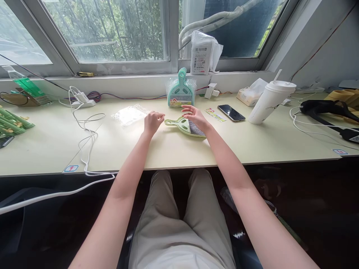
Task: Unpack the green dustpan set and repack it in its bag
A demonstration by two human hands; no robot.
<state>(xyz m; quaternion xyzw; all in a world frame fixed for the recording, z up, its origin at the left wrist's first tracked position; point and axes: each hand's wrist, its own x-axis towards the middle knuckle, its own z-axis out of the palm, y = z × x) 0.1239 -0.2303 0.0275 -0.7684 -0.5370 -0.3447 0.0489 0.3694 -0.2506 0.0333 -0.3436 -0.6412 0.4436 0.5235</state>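
Note:
A light green mini dustpan [183, 129] with a brush [195, 129] in it lies on the desk, its handle pointing left. Just left of the handle's tip is my left hand [153, 122], thumb and fingers pinched together; whether anything small is between them I cannot make out. Over the dustpan's far side hovers my right hand [195, 117], fingers apart and holding nothing. Behind them, a teal dustpan set [181, 89] in clear wrapping stands upright against the sill. To the left lies a crumpled clear plastic bag [131, 114], and a printed card strip [215, 115] lies to the right.
A phone [231, 113], a tilted white cup with a straw [270, 102] and a tissue pack [251, 92] are on the right. White cables [91, 134] cross the desk's left side. A green bottle [28, 86] lies at the far left, and black straps [328, 112] at the far right.

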